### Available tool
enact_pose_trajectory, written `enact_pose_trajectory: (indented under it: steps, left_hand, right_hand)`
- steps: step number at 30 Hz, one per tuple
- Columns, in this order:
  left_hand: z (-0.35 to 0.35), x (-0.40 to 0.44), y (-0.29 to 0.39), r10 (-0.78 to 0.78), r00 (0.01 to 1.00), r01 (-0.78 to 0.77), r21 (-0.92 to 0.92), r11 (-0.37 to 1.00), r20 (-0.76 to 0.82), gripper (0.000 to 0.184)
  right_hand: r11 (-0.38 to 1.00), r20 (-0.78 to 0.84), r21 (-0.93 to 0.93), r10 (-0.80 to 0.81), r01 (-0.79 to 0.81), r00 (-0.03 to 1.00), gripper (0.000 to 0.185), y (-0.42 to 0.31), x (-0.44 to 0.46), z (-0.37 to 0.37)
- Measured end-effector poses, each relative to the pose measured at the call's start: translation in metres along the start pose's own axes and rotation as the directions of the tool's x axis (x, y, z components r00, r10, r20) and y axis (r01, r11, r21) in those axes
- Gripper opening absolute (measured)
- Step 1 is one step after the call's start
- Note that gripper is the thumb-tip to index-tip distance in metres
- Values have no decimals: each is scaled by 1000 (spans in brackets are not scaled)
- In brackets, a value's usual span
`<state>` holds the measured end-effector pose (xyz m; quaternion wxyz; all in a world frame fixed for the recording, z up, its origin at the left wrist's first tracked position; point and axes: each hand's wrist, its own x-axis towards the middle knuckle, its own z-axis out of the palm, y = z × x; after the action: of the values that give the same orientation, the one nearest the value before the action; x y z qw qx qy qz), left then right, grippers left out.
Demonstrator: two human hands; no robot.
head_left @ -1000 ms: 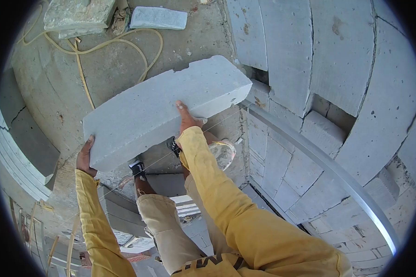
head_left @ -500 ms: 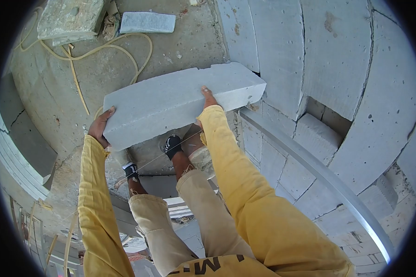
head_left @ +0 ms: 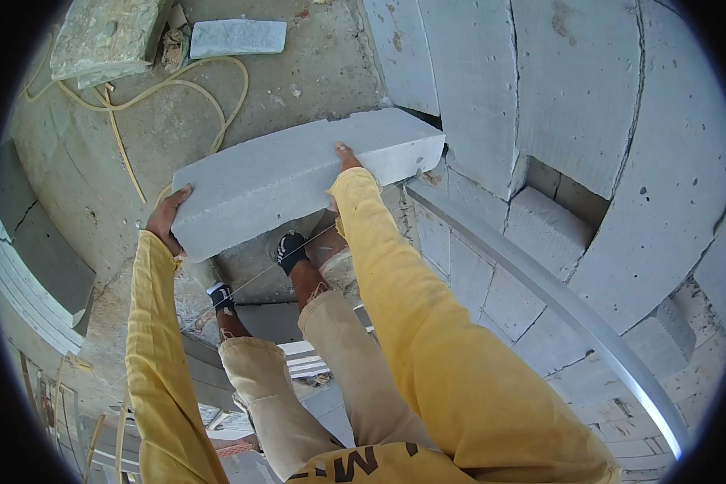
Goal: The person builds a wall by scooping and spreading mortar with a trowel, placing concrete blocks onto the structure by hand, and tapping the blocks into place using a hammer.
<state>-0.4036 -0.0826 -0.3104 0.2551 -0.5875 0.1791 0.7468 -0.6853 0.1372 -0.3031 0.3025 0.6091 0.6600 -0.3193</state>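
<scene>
A long pale grey concrete block is held between both my hands, in front of my feet. My left hand grips its left end, thumb on the top face and the other fingers partly hidden. My right hand clasps the near long side toward the right, thumb over the upper edge and fingers out of sight beneath. The block's right end lies close to the block wall; I cannot tell whether they touch. A thin string crosses below the block, near my shoes.
A long metal bar slants along the wall on the right. The wall has a rectangular opening. On the concrete floor lie a yellowish hose, a smaller block and a rough slab. Stacked panels stand at left.
The view has shifted slightly, so the block and both hands appear a little farther left. My grip on the block looks the same.
</scene>
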Motion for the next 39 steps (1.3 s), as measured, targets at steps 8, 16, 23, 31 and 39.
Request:
enact_pose_trajectory:
  steps: [8,16,23,31,39]
  left_hand:
    - [10,-17,4,-87,996,88,-84,993,7,63]
    - [-5,4,-25,-154,987,160,-159,974,50,57]
    - [18,-6,-27,-265,956,286,-195,938,129,57]
    - [35,7,-12,-193,967,223,-190,956,164,76]
    - [57,4,-17,-234,965,248,-131,960,116,73]
  right_hand:
    - [983,-15,79,-164,165,986,115,9,57,28]
    - [998,2,-41,-54,54,999,93,-6,-35,17]
    - [725,-7,-685,-111,76,994,89,-31,-5,6]
    - [543,-10,-837,-138,67,990,89,-51,37,-1]
    - [372,-26,-928,-129,24,991,89,-73,62,-5]
